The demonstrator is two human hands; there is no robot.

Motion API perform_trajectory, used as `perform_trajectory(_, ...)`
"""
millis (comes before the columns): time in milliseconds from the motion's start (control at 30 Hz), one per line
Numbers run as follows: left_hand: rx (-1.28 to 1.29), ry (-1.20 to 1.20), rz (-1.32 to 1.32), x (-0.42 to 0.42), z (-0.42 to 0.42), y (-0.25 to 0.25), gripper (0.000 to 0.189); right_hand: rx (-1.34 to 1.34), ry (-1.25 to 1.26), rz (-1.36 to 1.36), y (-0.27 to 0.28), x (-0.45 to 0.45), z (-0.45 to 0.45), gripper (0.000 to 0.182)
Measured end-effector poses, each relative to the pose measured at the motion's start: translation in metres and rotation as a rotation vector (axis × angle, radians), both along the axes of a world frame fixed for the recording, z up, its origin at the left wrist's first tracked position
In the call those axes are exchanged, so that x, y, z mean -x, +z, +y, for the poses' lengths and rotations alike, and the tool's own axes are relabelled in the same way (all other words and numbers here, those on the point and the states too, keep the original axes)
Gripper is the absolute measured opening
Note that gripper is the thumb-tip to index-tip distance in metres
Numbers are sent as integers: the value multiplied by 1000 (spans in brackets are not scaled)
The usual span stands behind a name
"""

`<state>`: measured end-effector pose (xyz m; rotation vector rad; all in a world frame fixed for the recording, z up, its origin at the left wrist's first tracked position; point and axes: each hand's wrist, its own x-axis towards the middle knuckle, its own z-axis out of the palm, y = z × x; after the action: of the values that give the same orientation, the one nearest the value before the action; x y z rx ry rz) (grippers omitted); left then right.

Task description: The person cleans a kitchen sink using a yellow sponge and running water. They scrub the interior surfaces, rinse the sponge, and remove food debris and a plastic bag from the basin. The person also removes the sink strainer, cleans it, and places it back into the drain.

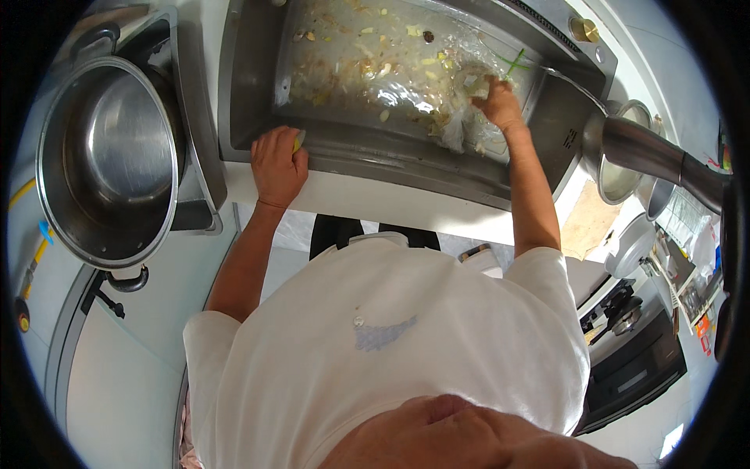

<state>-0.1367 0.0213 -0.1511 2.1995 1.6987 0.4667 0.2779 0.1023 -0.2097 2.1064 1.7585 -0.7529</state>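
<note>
My left hand (280,166) rests on the front rim of a metal sink (363,153), its fingers closed around a small yellow and grey thing (299,140), perhaps a sponge. In the sink stands cloudy water (334,70) with many food scraps (384,70) floating in it. At the sink's right part, my right hand (498,102) reaches down to a clear plastic bag or film (454,130); its fingers are bent at the bag's edge, and whether they grip it cannot be told. Green stalks (515,63) lie just beyond that hand.
A large steel pot (126,140) stands left of the sink on a smaller metal basin (202,117). At the right, a metal faucet (644,146) juts in beside several bowls (620,179). A brown board or mat (589,220) lies on the right counter, near a pale round lid (631,246).
</note>
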Motion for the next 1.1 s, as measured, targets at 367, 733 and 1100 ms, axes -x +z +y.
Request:
perform_trajectory(367, -46, -1, -3, -1, -1, 0, 27, -102, -212, 136, -70, -5, -60, 17)
perform_trajectory(733, -51, -3, 13, 0, -3, -2, 27, -322, -1045, 1079, 49, -90, -62, 19)
perform_trajectory(1100, -111, -2, -111, 3, -2, -3, 33, -494, -875, 1344, 144, -70, -57, 25)
